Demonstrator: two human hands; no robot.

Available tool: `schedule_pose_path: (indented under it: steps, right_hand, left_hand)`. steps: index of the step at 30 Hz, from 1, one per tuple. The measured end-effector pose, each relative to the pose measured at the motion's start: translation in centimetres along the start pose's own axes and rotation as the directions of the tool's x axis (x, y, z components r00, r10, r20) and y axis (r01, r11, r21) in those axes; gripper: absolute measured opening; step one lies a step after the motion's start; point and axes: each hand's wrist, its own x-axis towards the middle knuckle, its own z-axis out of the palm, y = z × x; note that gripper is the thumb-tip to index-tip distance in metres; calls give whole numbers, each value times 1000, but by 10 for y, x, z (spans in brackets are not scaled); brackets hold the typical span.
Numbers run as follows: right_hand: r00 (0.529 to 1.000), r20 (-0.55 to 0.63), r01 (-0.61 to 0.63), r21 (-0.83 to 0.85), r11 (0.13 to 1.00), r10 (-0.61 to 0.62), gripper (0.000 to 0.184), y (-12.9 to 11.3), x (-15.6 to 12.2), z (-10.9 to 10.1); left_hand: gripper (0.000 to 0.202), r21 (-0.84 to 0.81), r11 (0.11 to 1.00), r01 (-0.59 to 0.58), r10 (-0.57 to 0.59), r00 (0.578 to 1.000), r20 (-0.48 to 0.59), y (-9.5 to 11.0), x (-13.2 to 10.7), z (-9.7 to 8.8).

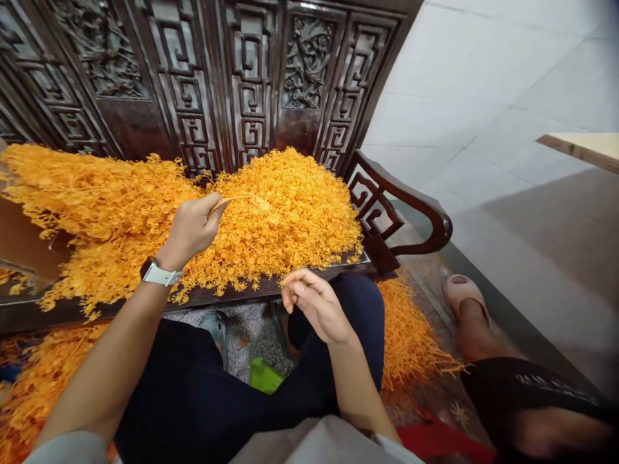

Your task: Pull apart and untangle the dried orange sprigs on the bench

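Left hand [196, 222]: thumb pressed to fingers, pinching a thin orange sprig [238, 197] by its stem; the sprig points rightward from that hand, over the pile [300, 212]. Right hand [316, 306]: fingers half curled, nothing visible in the grasp, held nearer the body, just off the bench [213, 296] edge. Handling, judged: very light, dry, springy stem; frilly tips likely brittle and apt to snag on neighbours. Best hold: bare stem, clear of the tips.
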Motion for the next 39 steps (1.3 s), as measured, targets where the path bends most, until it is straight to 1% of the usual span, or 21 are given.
schedule_pose_path:
  steps: [3, 6, 8, 10, 11, 13, 15, 16, 17, 19, 22, 24, 28, 30, 31, 32, 34, 35, 36, 37, 39]
  right_hand:
    - [998, -66, 20, -55, 998, -23, 16, 3, 0, 5]
    - [991, -115, -62, -4, 998, 61, 18, 26, 3, 7]
    - [982, -170, -91, -56, 994, 80, 20, 37, 12, 8]
    - [970, -232, 10, -262, 965, -73, 20, 31, 32, 10]
    - [959, -208, 92, -419, 903, -195, 23, 22, 44, 12]
    - [888, -69, 266, -732, 628, -455, 37, -4, 71, 19]
    - [842, 129, 370, -844, 388, -524, 51, -30, 97, 25]
    - [853, 213, 405, -845, 348, -477, 51, -39, 109, 27]
    - [882, 277, 420, -830, 368, -382, 46, -45, 120, 28]
    - [930, 336, 363, -780, 509, -148, 40, -47, 137, 26]
    - [937, 342, 213, -710, 672, 65, 49, -37, 151, 21]
    - [937, 346, 234, -726, 646, 51, 50, -31, 152, 20]
    - [941, 311, 338, -852, 401, -133, 47, -34, 134, 26]
    - [934, 355, 325, -817, 476, -28, 46, -41, 119, 27]
    - [894, 436, 310, -772, 554, 108, 46, -45, 111, 26]
    - [802, 543, 294, -722, 626, 250, 46, -49, 103, 24]
    - [539, 720, 294, -648, 703, 437, 41, -57, 94, 14]
    - [458, 757, 317, -630, 709, 467, 36, -60, 94, 7]
    - [468, 760, 342, -626, 701, 451, 31, -62, 98, -1]
    - [566, 730, 359, -637, 683, 383, 27, -63, 106, -10]
    - [844, 525, 350, -697, 626, 112, 29, -63, 131, -29]
  left_hand:
    - [42, 11, 1000, 6, -5, 999, -37, -6, -5, -10]
    - [44, 22, 1000, 10, -8, 997, -71, -11, -8, -15]
    - [45, 23, 1000, 12, -10, 997, -71, -16, -10, -16]
    - [47, 28, 1000, 13, -11, 999, -50, -20, -11, -14]
    - [47, 33, 999, 10, -8, 999, -35, -22, -12, -12]
    - [44, 44, 999, -15, 15, 1000, 7, -24, -15, -6]
    - [33, 50, 997, -51, 49, 997, 54, -24, -17, -1]
    - [27, 51, 997, -63, 60, 996, 69, -25, -18, 1]
    - [23, 54, 996, -70, 66, 995, 73, -26, -19, 3]
    - [19, 81, 995, -63, 59, 997, 50, -30, -19, 4]
    - [22, 188, 982, -36, 36, 999, 6, -40, -15, 2]
    - [22, 266, 964, -21, 18, 1000, 13, -44, -11, 1]
    - [19, 262, 964, 42, -63, 995, 73, -52, -2, -4]
    - [15, 253, 959, 130, -149, 987, 56, -66, 1, -11]
    - [13, 267, 946, 184, -200, 979, 31, -78, 2, -16]
    - [14, 274, 922, 273, -266, 962, -62, -92, 2, -21]
    - [30, 266, 877, 401, -358, 913, -195, -119, 1, -29]
    - [36, 253, 858, 447, -379, 883, -276, -130, 0, -31]
    - [38, 209, 874, 439, -387, 889, -246, -136, 0, -31]
    - [38, 171, 894, 414, -371, 899, -233, -137, 0, -28]
    - [45, 170, 915, 366, -340, 926, -163, -126, 4, -16]
